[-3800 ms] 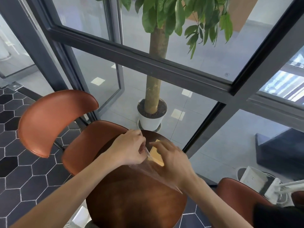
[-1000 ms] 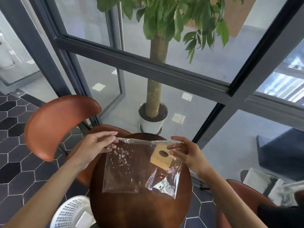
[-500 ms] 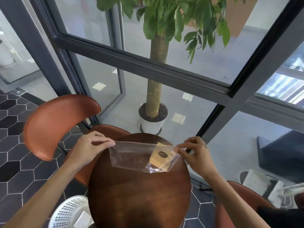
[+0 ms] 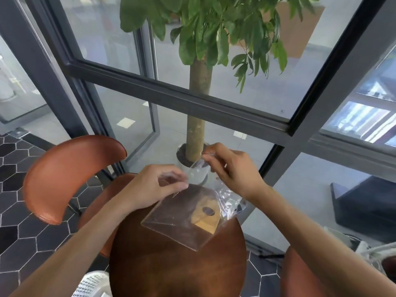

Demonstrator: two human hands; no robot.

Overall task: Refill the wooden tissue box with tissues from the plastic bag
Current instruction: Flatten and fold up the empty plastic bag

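Observation:
A clear plastic bag (image 4: 177, 219) hangs over the far part of the round dark wooden table (image 4: 171, 266). My left hand (image 4: 154, 187) pinches its upper left edge. My right hand (image 4: 233, 170), raised higher, pinches the other side of the bag's mouth. Behind the film sits a small light wooden tissue box (image 4: 206, 220) with a dark oval hole in its top, near the table's far right edge. I see no tissues in the bag.
An orange-brown chair (image 4: 70, 174) stands left of the table, another chair (image 4: 300, 275) at the lower right. A white perforated basket (image 4: 92, 284) sits on the floor at the lower left. A potted tree (image 4: 197, 116) stands behind the glass wall.
Both hands came closer together and rose. The right hand lifted its edge above the left, so the bag, held stretched wide before, now hangs slanted in front of the box.

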